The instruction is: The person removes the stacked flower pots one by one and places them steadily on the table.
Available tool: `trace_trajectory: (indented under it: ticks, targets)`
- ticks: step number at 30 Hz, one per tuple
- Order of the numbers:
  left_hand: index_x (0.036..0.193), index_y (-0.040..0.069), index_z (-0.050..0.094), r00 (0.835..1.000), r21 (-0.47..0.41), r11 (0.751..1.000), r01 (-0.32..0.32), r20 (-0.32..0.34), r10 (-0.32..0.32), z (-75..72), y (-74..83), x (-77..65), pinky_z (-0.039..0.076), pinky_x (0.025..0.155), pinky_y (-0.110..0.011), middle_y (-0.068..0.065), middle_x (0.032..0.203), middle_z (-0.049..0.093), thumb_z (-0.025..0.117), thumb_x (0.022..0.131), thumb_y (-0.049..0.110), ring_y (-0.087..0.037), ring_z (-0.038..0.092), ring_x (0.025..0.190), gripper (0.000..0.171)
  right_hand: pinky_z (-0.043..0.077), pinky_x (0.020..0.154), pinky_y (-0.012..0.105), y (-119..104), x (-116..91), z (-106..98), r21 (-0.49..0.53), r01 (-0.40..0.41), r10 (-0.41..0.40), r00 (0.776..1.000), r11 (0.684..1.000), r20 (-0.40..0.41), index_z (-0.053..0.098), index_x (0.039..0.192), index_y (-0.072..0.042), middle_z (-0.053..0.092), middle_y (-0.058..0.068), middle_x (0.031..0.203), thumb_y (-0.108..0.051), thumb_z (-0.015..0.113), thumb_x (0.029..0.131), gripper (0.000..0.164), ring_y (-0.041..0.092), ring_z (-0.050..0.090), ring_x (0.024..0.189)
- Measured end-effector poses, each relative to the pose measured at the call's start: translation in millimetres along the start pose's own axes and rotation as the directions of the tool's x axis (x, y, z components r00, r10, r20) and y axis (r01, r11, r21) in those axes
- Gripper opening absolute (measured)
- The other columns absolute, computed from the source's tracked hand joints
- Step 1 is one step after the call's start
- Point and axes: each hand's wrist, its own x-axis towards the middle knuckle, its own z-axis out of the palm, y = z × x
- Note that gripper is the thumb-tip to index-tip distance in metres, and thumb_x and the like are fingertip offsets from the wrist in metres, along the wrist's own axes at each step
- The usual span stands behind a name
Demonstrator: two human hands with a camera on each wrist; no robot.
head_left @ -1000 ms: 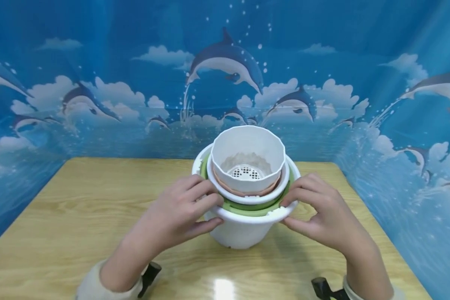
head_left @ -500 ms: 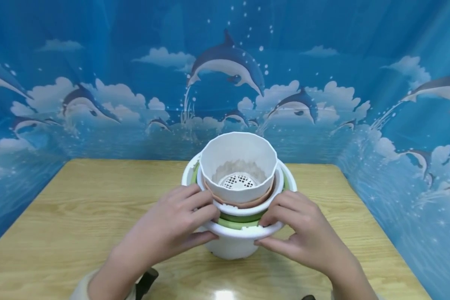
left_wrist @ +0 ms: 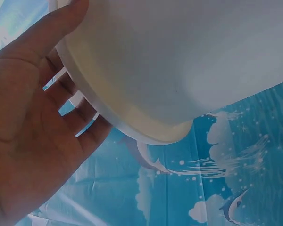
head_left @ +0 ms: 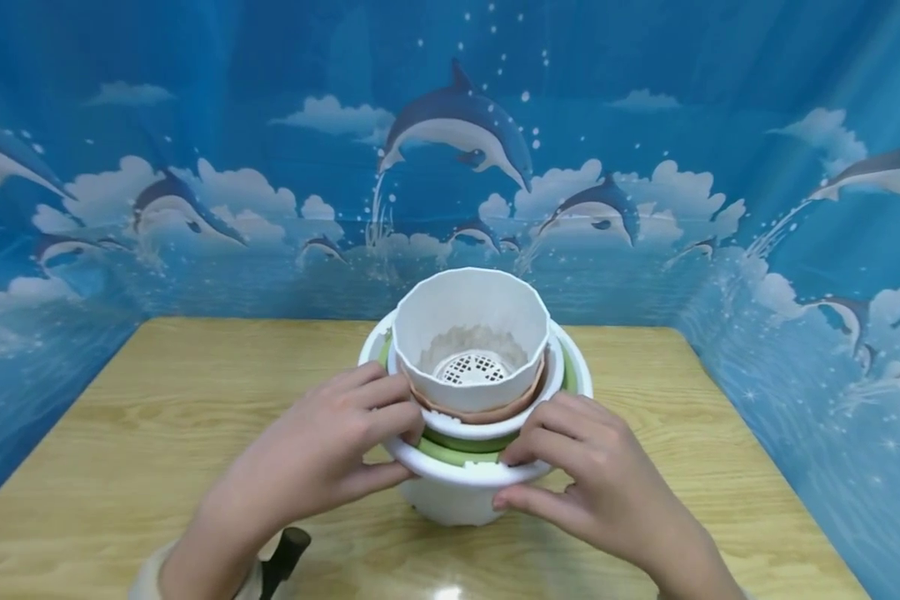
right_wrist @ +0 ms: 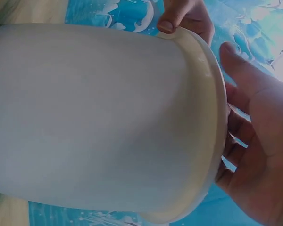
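A stack of nested plastic flower pots stands mid-table in the head view. The big white outer pot [head_left: 450, 502] holds a green pot [head_left: 450, 454], a smaller white pot [head_left: 471, 429] and a terracotta-coloured pot [head_left: 498, 412]. Innermost sits a white pot with a many-sided rim [head_left: 471, 310] and a grid of holes in its soil-stained base. My left hand [head_left: 333, 442] grips the outer rim at the front left, thumb underneath, fingers over the top. At the front right, my right hand [head_left: 588, 475] has its fingers hooked over that rim, its thumb standing slightly off it in the right wrist view.
The wood-grain table [head_left: 157, 433] extends on both sides of the stack. Behind and beside it hangs a blue curtain printed with dolphins [head_left: 457, 125]. A black strap piece [head_left: 288, 550] shows at the left wrist.
The pot stack has shifted towards me and a little left, both hands moving with it. My right hand has also slid left along the rim, closer to my left hand.
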Motion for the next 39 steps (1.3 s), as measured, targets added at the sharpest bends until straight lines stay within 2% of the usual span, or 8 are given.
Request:
trace_trajectory:
  ticks: [5, 9, 12, 15, 17, 21, 28, 39]
  targets:
    - [0.093, 0.027, 0.063, 1.000, 0.007, 1.000, 0.008, 0.008, -0.008, -0.7, 1.1, 0.9, 0.048, 0.075, -0.030, 0.015, 0.107, 0.059, 0.082, 0.080, 0.039, -0.008, 0.048, 0.091, 0.026, 0.044, 0.085, 0.020, -4.0, 7.1, -5.2, 0.031, -0.010, 0.013, 0.993, 0.999, -0.119, 0.073, 0.104, -0.013, 0.067, 0.000, 0.101, -0.038, 0.077, 0.085, 0.031, 0.014, 0.059, 0.094]
    - [0.091, 0.026, 0.061, 1.000, 0.019, 1.000, 0.008, 0.004, -0.008, 0.2, 1.8, 0.5, 0.046, 0.073, -0.029, 0.015, 0.103, 0.057, 0.083, 0.080, 0.036, -0.008, 0.046, 0.089, 0.026, 0.041, 0.096, 0.028, -3.5, 15.8, -7.0, -0.051, -0.047, 0.035, 0.975, 0.998, -0.220, 0.070, 0.118, -0.008, 0.063, 0.015, 0.118, -0.041, 0.070, 0.091, 0.043, 0.027, 0.055, 0.109]
    - [0.089, 0.026, 0.058, 1.000, 0.037, 0.999, -0.004, -0.007, 0.004, 1.8, 0.2, 0.6, 0.045, 0.072, -0.028, 0.014, 0.099, 0.055, 0.083, 0.079, 0.033, -0.009, 0.045, 0.087, 0.027, 0.038, 0.104, 0.039, 1.6, 23.4, -5.0, -0.101, -0.085, 0.062, 0.976, 0.991, -0.210, 0.066, 0.128, -0.011, 0.058, 0.017, 0.133, -0.045, 0.064, 0.095, 0.048, 0.034, 0.050, 0.124]
    - [0.086, 0.025, 0.054, 1.000, 0.053, 0.998, -0.018, -0.024, 0.019, 4.5, -2.3, 2.6, 0.044, 0.071, -0.028, 0.013, 0.094, 0.052, 0.083, 0.078, 0.029, -0.010, 0.044, 0.085, 0.030, 0.037, 0.109, 0.048, 7.9, 29.2, -1.0, -0.140, -0.084, 0.059, 0.983, 0.987, -0.172, 0.065, 0.131, -0.015, 0.057, 0.014, 0.138, -0.045, 0.059, 0.098, 0.046, 0.036, 0.048, 0.130]
    - [0.085, 0.024, 0.052, 0.999, 0.061, 0.998, -0.020, -0.031, 0.022, 6.0, -4.2, 3.7, 0.043, 0.071, -0.029, 0.013, 0.091, 0.050, 0.083, 0.077, 0.027, -0.010, 0.044, 0.085, 0.032, 0.037, 0.110, 0.050, 11.2, 31.2, 1.7, -0.171, -0.069, 0.043, 0.988, 0.983, -0.149, 0.066, 0.129, -0.016, 0.059, 0.012, 0.136, -0.043, 0.056, 0.099, 0.041, 0.036, 0.049, 0.131]
    - [0.085, 0.024, 0.052, 1.000, 0.060, 0.998, 0.002, -0.029, -0.001, 7.1, -6.8, 3.6, 0.043, 0.071, -0.029, 0.013, 0.090, 0.049, 0.083, 0.077, 0.026, -0.010, 0.044, 0.085, 0.033, 0.039, 0.111, 0.045, 14.9, 30.9, 5.4, -0.193, -0.044, 0.018, 0.991, 0.980, -0.136, 0.070, 0.123, -0.016, 0.066, 0.008, 0.124, -0.039, 0.055, 0.101, 0.035, 0.035, 0.053, 0.128]
    - [0.085, 0.025, 0.051, 1.000, 0.048, 0.998, 0.031, -0.007, -0.030, 7.5, -6.8, 1.2, 0.042, 0.070, -0.028, 0.014, 0.091, 0.049, 0.082, 0.078, 0.027, -0.009, 0.043, 0.086, 0.032, 0.040, 0.110, 0.038, 16.6, 25.4, 8.2, -0.134, -0.032, 0.008, 0.984, 0.990, -0.175, 0.073, 0.106, -0.014, 0.068, 0.003, 0.102, -0.037, 0.059, 0.099, 0.029, 0.033, 0.057, 0.119]
    - [0.087, 0.025, 0.054, 0.999, 0.041, 0.998, 0.042, 0.010, -0.042, 5.2, -6.3, 1.2, 0.040, 0.071, -0.028, 0.014, 0.095, 0.051, 0.081, 0.080, 0.028, -0.009, 0.041, 0.086, 0.028, 0.041, 0.106, 0.036, 23.8, 23.0, 9.3, -0.047, -0.050, 0.036, 0.966, 0.998, -0.254, 0.071, 0.092, -0.009, 0.068, 0.002, 0.095, -0.036, 0.064, 0.096, 0.028, 0.033, 0.057, 0.111]
